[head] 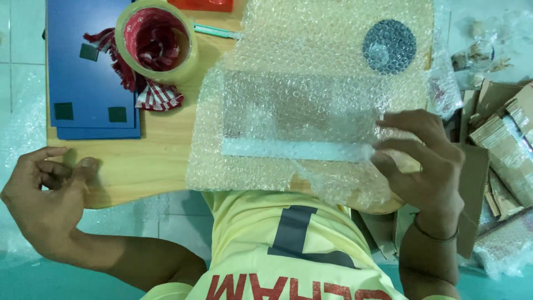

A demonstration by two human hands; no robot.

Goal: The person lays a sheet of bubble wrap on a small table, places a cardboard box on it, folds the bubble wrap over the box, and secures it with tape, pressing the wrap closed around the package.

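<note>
A sheet of bubble wrap (311,78) lies over the wooden board (150,161), covering a flat rectangular item (294,119) and a dark round disc (389,46). My right hand (427,166) rests at the right end of the wrapped item, fingertips pinching the bubble wrap near its pale lower edge. Over at the board's left corner my left hand (44,194) sits, fingers loosely curled and apart, holding nothing.
A large roll of clear tape (157,40) stands on a red and white cloth (158,94) beside blue flat panels (83,66). Cardboard scraps (505,139) pile up at the right. My yellow shirt (283,244) fills the lower middle.
</note>
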